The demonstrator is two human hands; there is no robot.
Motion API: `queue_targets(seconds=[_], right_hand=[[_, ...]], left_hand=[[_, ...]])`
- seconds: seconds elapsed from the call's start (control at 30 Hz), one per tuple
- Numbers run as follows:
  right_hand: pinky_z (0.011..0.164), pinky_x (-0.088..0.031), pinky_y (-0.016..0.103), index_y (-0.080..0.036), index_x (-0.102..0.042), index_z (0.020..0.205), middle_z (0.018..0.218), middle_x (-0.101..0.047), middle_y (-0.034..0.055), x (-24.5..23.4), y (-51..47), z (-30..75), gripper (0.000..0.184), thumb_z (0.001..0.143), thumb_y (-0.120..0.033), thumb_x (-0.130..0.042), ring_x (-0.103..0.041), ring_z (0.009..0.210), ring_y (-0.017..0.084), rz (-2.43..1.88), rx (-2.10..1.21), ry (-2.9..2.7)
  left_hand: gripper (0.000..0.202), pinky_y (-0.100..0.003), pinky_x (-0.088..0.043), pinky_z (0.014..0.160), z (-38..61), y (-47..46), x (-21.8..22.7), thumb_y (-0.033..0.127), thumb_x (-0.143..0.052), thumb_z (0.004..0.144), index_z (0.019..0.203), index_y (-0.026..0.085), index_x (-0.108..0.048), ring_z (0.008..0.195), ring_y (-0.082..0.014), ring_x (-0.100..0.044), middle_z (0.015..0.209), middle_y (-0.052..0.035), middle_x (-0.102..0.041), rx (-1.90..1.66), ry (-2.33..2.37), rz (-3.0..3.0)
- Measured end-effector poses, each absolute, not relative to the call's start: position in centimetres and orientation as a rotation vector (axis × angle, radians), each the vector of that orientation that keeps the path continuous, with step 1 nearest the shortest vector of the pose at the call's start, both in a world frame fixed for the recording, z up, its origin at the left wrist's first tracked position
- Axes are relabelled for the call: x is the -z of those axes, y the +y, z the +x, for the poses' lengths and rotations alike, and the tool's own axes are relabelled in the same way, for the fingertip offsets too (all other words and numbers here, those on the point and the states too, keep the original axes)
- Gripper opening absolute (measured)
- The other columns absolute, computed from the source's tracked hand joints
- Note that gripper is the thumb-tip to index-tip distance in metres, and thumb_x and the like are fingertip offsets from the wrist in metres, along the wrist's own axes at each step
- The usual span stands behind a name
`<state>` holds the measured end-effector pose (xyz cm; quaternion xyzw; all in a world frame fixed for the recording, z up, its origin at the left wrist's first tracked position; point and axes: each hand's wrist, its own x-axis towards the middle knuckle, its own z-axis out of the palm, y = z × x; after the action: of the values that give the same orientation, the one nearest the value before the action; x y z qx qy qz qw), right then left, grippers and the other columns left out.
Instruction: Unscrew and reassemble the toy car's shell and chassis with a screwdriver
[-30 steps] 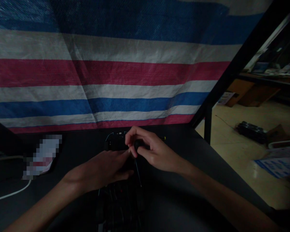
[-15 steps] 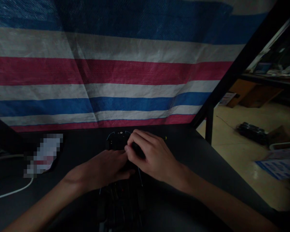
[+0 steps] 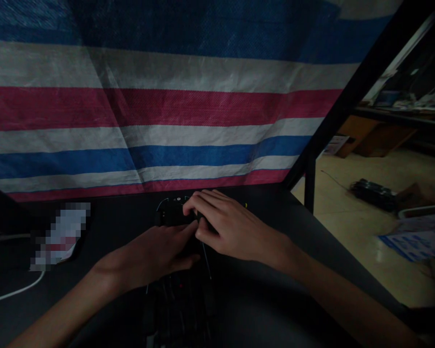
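The scene is very dark. My right hand is closed around the black handle of a thin screwdriver, whose shaft points down toward me. My left hand lies flat just left of it, its fingertips touching the right hand's fingers and pressing on a dark object on the black table. A small black device with thin light wires sits just beyond both hands. Below the hands lies a dark tray-like thing with several slim tools, barely visible.
A striped red, white and blue tarp hangs behind the table. A blurred card and a white cable lie at the left. A black post marks the table's right corner; beyond it is a floor with boxes and a black unit.
My right hand has dropped from a raised pinch on the screwdriver handle to lying lower over it, fingers stretched toward the black device. The left hand has barely moved.
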<state>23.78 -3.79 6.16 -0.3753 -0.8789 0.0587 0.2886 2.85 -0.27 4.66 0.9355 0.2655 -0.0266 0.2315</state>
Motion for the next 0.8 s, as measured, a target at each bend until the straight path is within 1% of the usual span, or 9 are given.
queue_targets(seconds=[0.1, 0.2, 0.33, 0.47, 0.57, 0.6, 0.67, 0.73, 0.8], right_hand=[[0.102, -0.045, 0.039, -0.02, -0.054, 0.11, 0.108, -0.063, 0.0069, -6.3, -4.1, 23.6, 0.028, 0.087, -0.006, -0.047, -0.057, 0.106, 0.021, -0.93, -0.199, -2.388], [0.096, -0.048, 0.037, -0.02, -0.056, 0.111, 0.104, -0.064, 0.0065, -6.1, -4.3, 23.3, 0.026, 0.088, -0.01, -0.05, -0.058, 0.102, 0.021, -0.918, -0.241, -2.399], [0.089, -0.049, 0.034, -0.021, -0.058, 0.113, 0.102, -0.068, 0.0061, -5.3, -4.1, 23.1, 0.018, 0.101, -0.022, -0.045, -0.062, 0.094, 0.019, -0.991, -0.179, -2.384], [0.079, -0.045, 0.035, -0.021, -0.062, 0.108, 0.084, -0.07, 0.0051, -4.8, -3.8, 23.2, 0.026, 0.107, -0.037, -0.042, -0.063, 0.076, 0.019, -1.254, 0.111, -2.352], [0.07, -0.043, 0.033, -0.022, -0.061, 0.11, 0.079, -0.068, 0.0029, -5.1, -3.8, 23.6, 0.021, 0.105, -0.037, -0.047, -0.061, 0.069, 0.018, -1.385, 0.088, -2.316], [0.07, -0.044, 0.032, -0.022, -0.06, 0.111, 0.081, -0.068, 0.0023, -5.3, -3.8, 23.8, 0.018, 0.104, -0.035, -0.05, -0.061, 0.071, 0.018, -1.377, 0.029, -2.317], [0.076, -0.046, 0.032, -0.022, -0.058, 0.113, 0.092, -0.069, 0.0027, -5.9, -4.0, 24.1, 0.014, 0.101, -0.028, -0.055, -0.064, 0.082, 0.019, -1.282, -0.1, -2.33], [0.087, -0.047, 0.033, -0.022, -0.056, 0.116, 0.106, -0.068, 0.0043, -6.5, -4.2, 24.5, 0.017, 0.099, -0.022, -0.057, -0.064, 0.097, 0.019, -1.157, -0.192, -2.354], [0.093, -0.046, 0.033, -0.023, -0.055, 0.116, 0.113, -0.066, 0.0049, -7.1, -4.4, 24.8, 0.02, 0.097, -0.018, -0.056, -0.062, 0.105, 0.019, -1.061, -0.248, -2.394]], left_hand=[[0.027, -0.034, -0.051, 0.075, 3.0, -0.4, -5.0, 0.034, -0.055, 0.103, 0.126, 0.02, -0.058, 0.091, -0.0258, -0.076, 0.116, -0.0083, -0.075, 0.118, 0.756, 2.586], [0.021, -0.033, -0.051, 0.074, 3.0, -0.4, -5.0, 0.033, -0.057, 0.102, 0.116, 0.018, -0.062, 0.087, -0.0245, -0.075, 0.11, -0.0082, -0.075, 0.131, 0.752, 2.609], [0.024, -0.033, -0.052, 0.074, 2.7, -0.4, -4.4, 0.037, -0.053, 0.103, 0.106, 0.017, -0.066, 0.086, -0.0241, -0.074, 0.102, -0.0074, -0.076, 0.128, 0.728, 2.696], [0.027, -0.039, -0.052, 0.086, 2.6, -0.4, -4.2, 0.041, -0.052, 0.103, 0.114, 0.019, -0.065, 0.099, -0.029, -0.073, 0.113, -0.0091, -0.075, 0.013, 0.721, 2.684], [0.031, -0.039, -0.05, 0.091, 2.7, -0.3, -4.4, 0.04, -0.052, 0.103, 0.127, 0.021, -0.06, 0.108, -0.0293, -0.072, 0.124, -0.0095, -0.072, 0.031, 0.716, 2.612], [0.033, -0.039, -0.05, 0.091, 2.7, -0.3, -4.4, 0.04, -0.052, 0.103, 0.129, 0.021, -0.059, 0.108, -0.0287, -0.071, 0.126, -0.0095, -0.071, 0.043, 0.715, 2.598], [0.032, -0.037, -0.05, 0.09, 2.8, -0.2, -4.6, 0.038, -0.053, 0.103, 0.13, 0.021, -0.058, 0.107, -0.0277, -0.072, 0.126, -0.0093, -0.071, 0.065, 0.713, 2.586], [0.029, -0.036, -0.05, 0.087, 2.9, -0.2, -4.8, 0.037, -0.053, 0.104, 0.126, 0.02, -0.06, 0.105, -0.0273, -0.072, 0.123, -0.0088, -0.072, 0.088, 0.711, 2.586], [0.026, -0.034, -0.05, 0.083, 3.0, -0.3, -5.0, 0.036, -0.052, 0.104, 0.122, 0.02, -0.061, 0.102, -0.026, -0.073, 0.119, -0.0079, -0.073, 0.104, 0.707, 2.59]])
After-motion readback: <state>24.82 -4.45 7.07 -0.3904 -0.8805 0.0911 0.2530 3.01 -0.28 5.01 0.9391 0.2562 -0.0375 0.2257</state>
